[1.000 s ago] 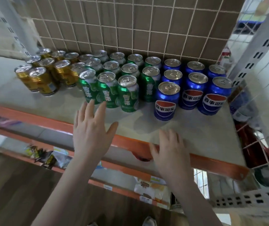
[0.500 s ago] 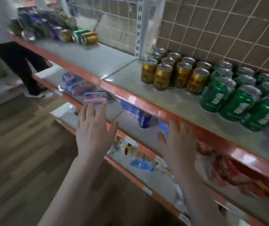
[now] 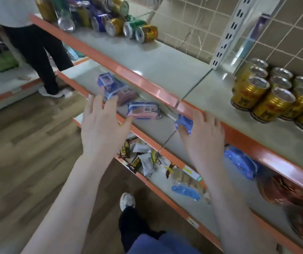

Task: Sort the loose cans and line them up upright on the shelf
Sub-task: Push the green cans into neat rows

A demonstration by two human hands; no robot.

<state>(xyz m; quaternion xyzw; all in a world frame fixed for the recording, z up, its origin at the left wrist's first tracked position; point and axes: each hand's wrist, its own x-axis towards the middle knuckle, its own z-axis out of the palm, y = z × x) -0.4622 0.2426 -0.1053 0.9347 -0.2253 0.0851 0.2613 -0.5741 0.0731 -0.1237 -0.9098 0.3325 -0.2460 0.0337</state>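
1. While the top shelf [image 3: 158, 59] runs diagonally across the view, a bystander [image 3: 37, 43] stands at far left, cut off above the waist.
2. Loose cans [image 3: 114, 21], gold, green and blue, lie tumbled on their sides at the shelf's far end; being unsorted, they are presumably the next stock to fetch. Motion blur hides their labels and their count.
3. Left hand [image 3: 101, 129]: fingers straight and spread, holding nothing, raised in front of the lower shelf, seemingly ready to reach toward the pile.
4. Blue snack packets [image 3: 143, 110] lie on the lower shelf, partly covered by the left hand.
5. Right hand [image 3: 203, 138]: fingers extended and relaxed, empty, just below the shelf's orange lip [image 3: 147, 85]; whether it touches the lip cannot be told.
6. Upright gold cans [image 3: 273, 99] stand in close rows at right, already lined up; the frame edge cuts off the group.
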